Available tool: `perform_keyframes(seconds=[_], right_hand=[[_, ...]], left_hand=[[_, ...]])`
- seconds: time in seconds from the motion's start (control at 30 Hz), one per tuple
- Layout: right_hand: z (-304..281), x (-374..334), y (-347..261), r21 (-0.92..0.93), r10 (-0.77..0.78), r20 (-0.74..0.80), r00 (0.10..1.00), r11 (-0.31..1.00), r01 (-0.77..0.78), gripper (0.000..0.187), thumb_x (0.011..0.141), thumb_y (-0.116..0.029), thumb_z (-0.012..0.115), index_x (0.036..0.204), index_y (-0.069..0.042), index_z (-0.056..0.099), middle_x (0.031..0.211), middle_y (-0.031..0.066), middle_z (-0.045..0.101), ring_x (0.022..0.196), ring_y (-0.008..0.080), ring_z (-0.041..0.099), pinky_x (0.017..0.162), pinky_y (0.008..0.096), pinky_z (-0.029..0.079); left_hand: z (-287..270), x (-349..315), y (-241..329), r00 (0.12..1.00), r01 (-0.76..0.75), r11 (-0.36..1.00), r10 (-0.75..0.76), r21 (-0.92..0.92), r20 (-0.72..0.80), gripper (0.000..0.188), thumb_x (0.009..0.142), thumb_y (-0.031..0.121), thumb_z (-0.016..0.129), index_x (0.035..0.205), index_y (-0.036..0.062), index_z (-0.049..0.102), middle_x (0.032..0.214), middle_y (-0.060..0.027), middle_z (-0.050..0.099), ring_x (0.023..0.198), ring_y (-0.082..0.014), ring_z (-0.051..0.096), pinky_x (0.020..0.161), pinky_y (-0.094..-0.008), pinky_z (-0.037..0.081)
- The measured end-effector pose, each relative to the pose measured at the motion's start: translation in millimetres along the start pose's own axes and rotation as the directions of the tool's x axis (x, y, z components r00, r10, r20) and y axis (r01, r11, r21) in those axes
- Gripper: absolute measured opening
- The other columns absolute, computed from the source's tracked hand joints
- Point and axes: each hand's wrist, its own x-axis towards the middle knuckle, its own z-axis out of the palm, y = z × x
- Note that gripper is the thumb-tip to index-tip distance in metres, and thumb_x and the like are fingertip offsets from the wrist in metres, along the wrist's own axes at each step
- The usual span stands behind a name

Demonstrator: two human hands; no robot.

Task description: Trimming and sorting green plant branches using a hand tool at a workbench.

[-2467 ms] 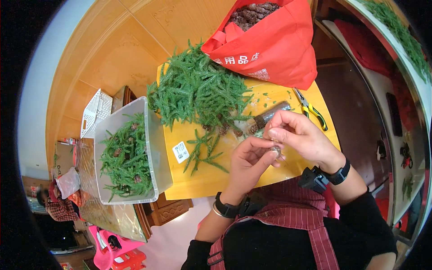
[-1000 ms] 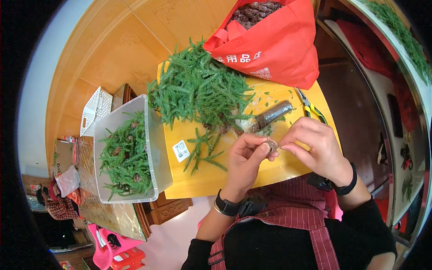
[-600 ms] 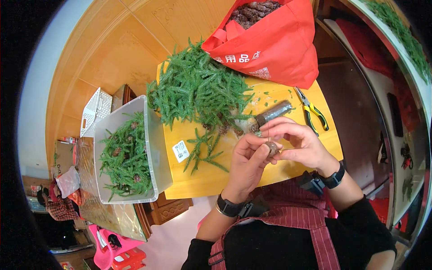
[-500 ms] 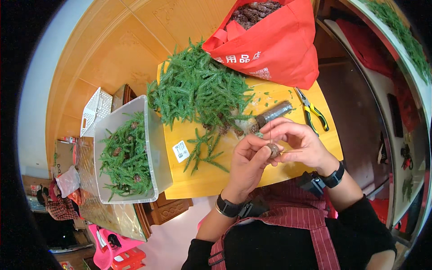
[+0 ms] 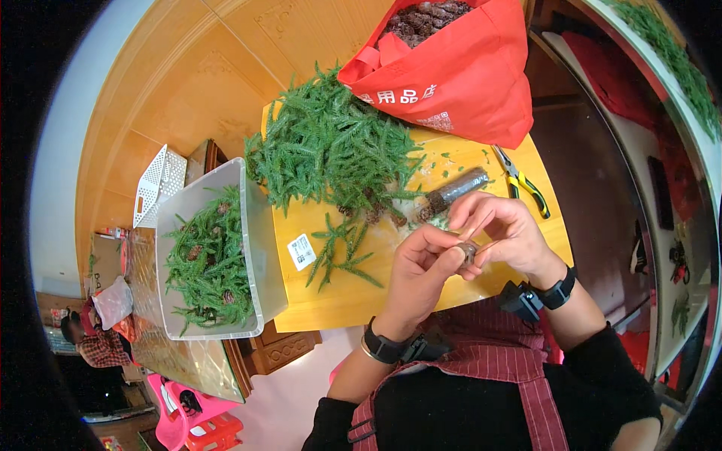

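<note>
Above the near right part of the yellow table, my left hand [image 5: 423,276] pinches a small brown pine cone [image 5: 468,254] between thumb and fingers. My right hand [image 5: 513,237] is closed right against the cone's other side, thumb and fingertips together on a thin wire that the fingers now mostly hide. One green artificial pine sprig [image 5: 342,252] lies flat to the left of my hands. Beyond it is a large heap of green sprigs [image 5: 331,143], with some pine cones [image 5: 374,214] at its near edge. A clear-wrapped dark roll [image 5: 462,188] lies just past my fingers.
Pliers [image 5: 519,180] with yellow and black handles lie at the table's right. A red bag [image 5: 459,83] full of pine cones stands at the back. To the left, a clear plastic bin [image 5: 269,263] holds sprigs with cones. A white label [image 5: 301,252] lies on the table.
The wire ends that stuck out above and right of the cone no longer show. My right fingers have drawn together at the cone, while my left hand keeps its hold.
</note>
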Motion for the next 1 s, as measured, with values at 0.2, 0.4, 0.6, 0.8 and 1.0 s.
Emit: perform_keyframes(seconds=[0.2,0.4,0.6,0.8,1.0], right_hand=[[3.3,-2.1,-3.0,0.201,0.121,-0.040,0.992,0.973,-0.111,0.019,0.069,-0.001,0.069,0.085,-0.001,0.058,0.101,0.0123,0.055,0.085,0.0177,0.057,0.076,0.0305,0.048],[-1.0,-1.2,-2.5,0.174,0.092,0.015,0.996,0.980,-0.094,0.020,0.072,-0.002,0.067,0.090,0.000,0.059,0.101,0.0136,0.055,0.086,0.0185,0.057,0.074,0.0304,0.049],[-3.2,-3.2,-0.3,0.149,0.085,-0.008,0.996,0.985,-0.083,0.016,0.075,-0.004,0.064,0.090,0.001,0.060,0.100,0.0127,0.056,0.085,0.0179,0.057,0.074,0.0301,0.048],[2.5,-2.4,-7.8,0.205,0.113,0.002,0.994,0.973,-0.111,0.016,0.078,-0.005,0.062,0.091,0.002,0.059,0.100,0.0126,0.056,0.086,0.0182,0.057,0.075,0.0307,0.048],[10.0,-6.6,-7.5,0.280,0.135,-0.078,0.988,0.954,-0.108,0.021,0.082,-0.008,0.058,0.100,0.002,0.054,0.103,0.0122,0.056,0.091,0.0173,0.056,0.080,0.0319,0.046]], left_hand=[[-1.2,1.3,-1.0,1.000,-0.026,1.000,0.026,0.014,-0.010,0.008,0.086,0.004,0.052,0.092,0.0016,0.049,0.088,-0.0133,0.061,0.075,-0.0169,0.061,0.066,-0.0268,0.051],[-1.4,0.4,2.1,1.000,0.001,0.999,-0.001,-0.037,-0.009,0.007,0.086,0.004,0.052,0.092,0.0019,0.048,0.089,-0.0133,0.061,0.076,-0.0170,0.061,0.066,-0.0267,0.051],[1.2,1.5,4.6,0.999,-0.046,0.994,0.047,0.099,-0.001,0.008,0.084,0.001,0.054,0.090,0.0008,0.050,0.087,-0.0110,0.060,0.075,-0.0151,0.061,0.066,-0.0254,0.050],[-1.4,-0.9,0.9,0.996,-0.088,0.975,0.086,0.205,0.019,0.008,0.084,-0.001,0.054,0.091,-0.0004,0.050,0.088,-0.0098,0.059,0.075,-0.0153,0.061,0.067,-0.0256,0.050],[0.8,-0.7,2.3,0.990,-0.106,0.974,0.123,0.201,-0.074,0.013,0.084,0.007,0.056,0.093,0.0021,0.049,0.091,-0.0145,0.061,0.073,-0.0181,0.061,0.064,-0.0272,0.049]])
